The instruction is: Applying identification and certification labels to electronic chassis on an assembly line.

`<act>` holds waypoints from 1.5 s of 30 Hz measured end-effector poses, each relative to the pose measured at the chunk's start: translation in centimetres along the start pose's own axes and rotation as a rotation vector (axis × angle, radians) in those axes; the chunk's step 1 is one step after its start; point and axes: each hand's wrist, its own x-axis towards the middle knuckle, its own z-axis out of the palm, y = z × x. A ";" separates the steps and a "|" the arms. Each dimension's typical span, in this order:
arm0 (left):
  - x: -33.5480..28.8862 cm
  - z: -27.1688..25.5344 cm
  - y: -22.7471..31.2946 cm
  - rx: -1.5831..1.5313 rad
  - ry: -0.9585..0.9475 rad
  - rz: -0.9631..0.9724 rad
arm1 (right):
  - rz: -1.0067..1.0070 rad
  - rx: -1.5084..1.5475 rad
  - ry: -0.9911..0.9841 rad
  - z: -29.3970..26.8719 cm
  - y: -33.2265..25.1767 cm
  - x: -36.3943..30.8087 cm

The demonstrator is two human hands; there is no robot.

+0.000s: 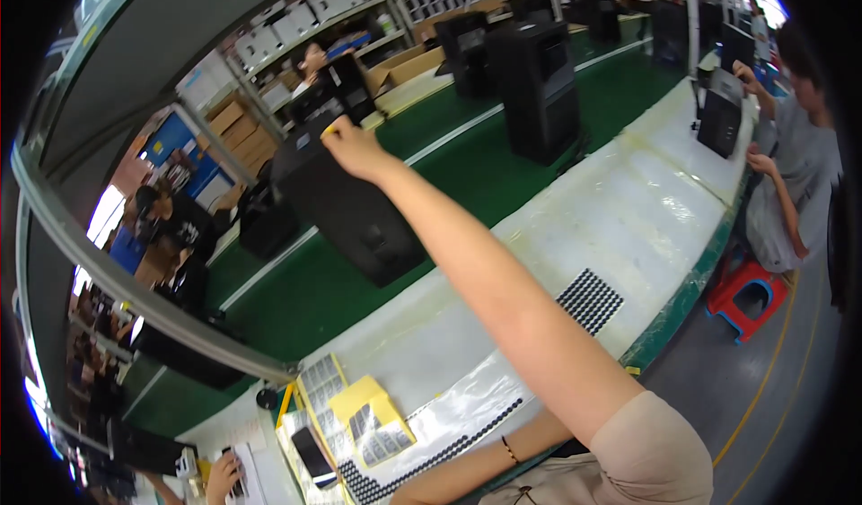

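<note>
My right arm reaches far across the bench to the top of a black speaker-like cabinet (359, 209), which stands tilted in this view on a green conveyor. At its top edge my right hand (355, 149) is closed, fingertips pinching a small yellow piece (330, 131) against or just above the surface. My left forearm, with a dark band at the wrist, lies low over the bench edge. The left hand (546, 428) is mostly behind my right arm, its fingers hidden. Beneath my right arm is a sheet of round black dots (589, 300).
Label sheets and yellow backing paper (364, 397) lie near a phone (312, 456) on the white bench (628, 209). Another tall black cabinet (536, 92) stands on the green conveyor (467, 191). A metal frame (153, 298) crosses the left. A co-worker (795, 146) handles a black box at right, beside a red stool (747, 298).
</note>
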 end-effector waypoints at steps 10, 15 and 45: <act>0.3 5.3 1.4 -0.100 -0.358 0.013 | -0.327 0.252 0.242 -0.4 -2.5 -15.2; -1.7 8.2 -1.5 0.237 -0.126 0.390 | -0.117 0.254 -0.267 1.8 1.2 -32.3; -2.5 11.3 -2.5 0.568 -0.205 0.341 | -0.381 0.005 -0.810 -0.7 1.9 -36.5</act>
